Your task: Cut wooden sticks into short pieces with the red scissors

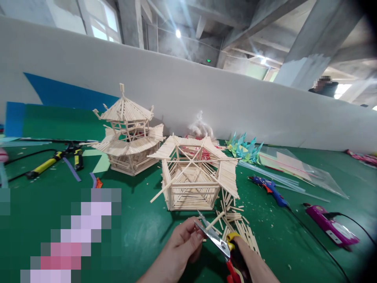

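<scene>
Cutting: the step in hand looks like trimming one thin wooden stick point(215, 221) with scissors point(216, 240); the next move seems to call for a steady pinch on the wood while the blades come together.
Stick: in front of the open-topped house point(193, 184), above the bench point(141, 220), slanting up and to the right from the blades; whether it lies fully between them is hard to tell.
Left hand point(186, 240): fingers together, apparently clamped on the lower end of the stick, close to the blade tips.
Right hand point(251, 253): fingers wrapped round the scissors' yellow and red handles; the blades stand parted.
Houses: two, both built of sticks; the open-topped house is in the middle, the tower point(129, 147) with two tiers of roof behind it to the left.
Loose sticks point(247, 232): one heap by the open-topped house's front right corner, too jumbled to count.
Tools: one pair of scissors, one blue glue gun point(271, 190), one yellow-and-black pair of pliers point(48, 163).
Socket strip point(331, 226): one, purple, right of the glue gun.
Paper plant point(244, 147): one clump, blue-green and yellow.
Person point(326, 87): one, beyond the white partition point(141, 74).
</scene>
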Demonstrator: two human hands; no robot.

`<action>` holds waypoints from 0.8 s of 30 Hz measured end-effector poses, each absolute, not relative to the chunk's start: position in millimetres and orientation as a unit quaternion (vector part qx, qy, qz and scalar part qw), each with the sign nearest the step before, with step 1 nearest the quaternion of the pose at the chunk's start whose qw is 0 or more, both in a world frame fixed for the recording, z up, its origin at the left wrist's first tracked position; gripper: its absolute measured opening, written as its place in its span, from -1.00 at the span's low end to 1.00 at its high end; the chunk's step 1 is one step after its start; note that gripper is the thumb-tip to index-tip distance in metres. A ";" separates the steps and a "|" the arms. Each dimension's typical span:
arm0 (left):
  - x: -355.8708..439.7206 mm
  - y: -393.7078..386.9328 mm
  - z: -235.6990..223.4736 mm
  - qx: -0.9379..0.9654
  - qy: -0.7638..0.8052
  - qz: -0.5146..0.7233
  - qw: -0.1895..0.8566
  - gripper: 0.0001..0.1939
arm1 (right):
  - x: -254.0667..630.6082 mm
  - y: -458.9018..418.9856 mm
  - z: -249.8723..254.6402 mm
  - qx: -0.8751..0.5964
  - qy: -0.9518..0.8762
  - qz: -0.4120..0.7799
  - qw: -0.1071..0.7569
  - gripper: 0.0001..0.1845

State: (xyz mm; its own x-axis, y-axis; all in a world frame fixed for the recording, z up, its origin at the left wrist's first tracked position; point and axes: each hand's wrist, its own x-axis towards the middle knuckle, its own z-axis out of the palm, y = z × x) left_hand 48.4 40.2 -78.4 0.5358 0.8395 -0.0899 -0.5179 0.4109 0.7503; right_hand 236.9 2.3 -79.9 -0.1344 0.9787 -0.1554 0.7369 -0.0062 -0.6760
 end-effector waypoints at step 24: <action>50.6 33.6 -56.3 0.516 0.375 0.456 0.620 -0.73 | 241.5 2.0 -66.2 -0.610 -0.705 0.312 0.182 -0.51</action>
